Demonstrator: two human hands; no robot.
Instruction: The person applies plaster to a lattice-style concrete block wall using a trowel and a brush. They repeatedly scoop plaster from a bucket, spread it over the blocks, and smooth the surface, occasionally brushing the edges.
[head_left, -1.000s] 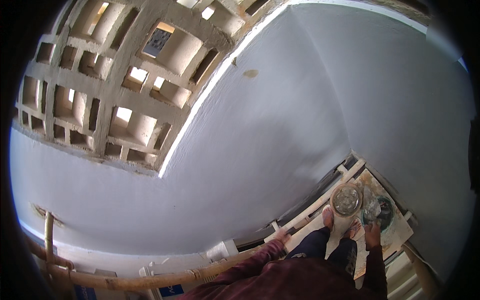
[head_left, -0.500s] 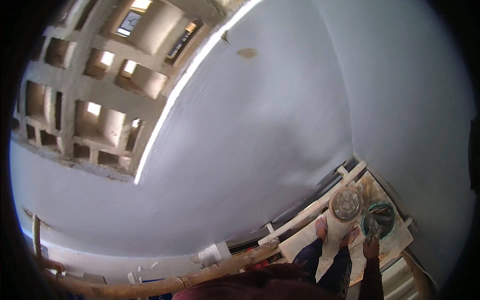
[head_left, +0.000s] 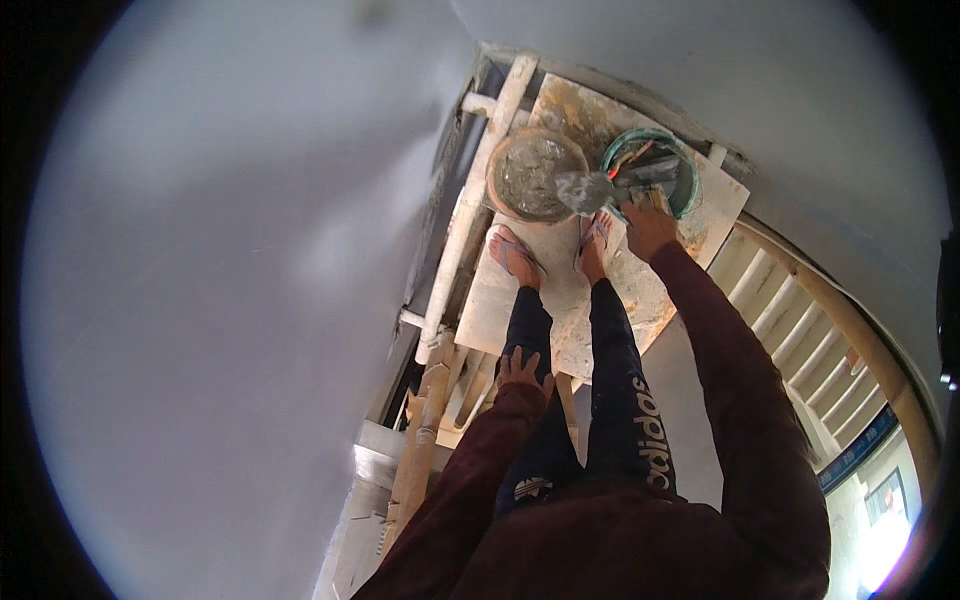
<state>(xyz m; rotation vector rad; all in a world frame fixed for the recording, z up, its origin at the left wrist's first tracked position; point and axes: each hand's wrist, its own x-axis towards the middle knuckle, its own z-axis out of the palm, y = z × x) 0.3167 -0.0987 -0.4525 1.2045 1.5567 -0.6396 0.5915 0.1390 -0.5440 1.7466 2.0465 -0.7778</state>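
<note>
My right hand (head_left: pixel 650 228) is closed around the handle of a trowel at the near edge of a green bucket (head_left: pixel 688 195). The grey-smeared trowel blade (head_left: pixel 583 192) points left, reaching over the rim of a round pan (head_left: pixel 497 192). Wet grey mortar (head_left: pixel 537 172) fills much of that pan. Inside the bucket lies a tool with a red and orange handle (head_left: pixel 630 157), along with other grey pieces that I cannot make out. My left hand (head_left: pixel 522 370) rests on my left leg near the knee, fingers spread, holding nothing.
I stand in flip-flops on a stained board platform (head_left: pixel 500 300). Pale poles (head_left: pixel 462 215) run along its left side beside a smooth grey wall (head_left: pixel 220 300). A bamboo rail (head_left: pixel 860 310) and white slats (head_left: pixel 795 320) lie lower down at the right.
My view has swung down and right, away from the block openings in the wall. The trowel blade has moved from the bucket to the pan's rim. My left hand now shows on my leg.
</note>
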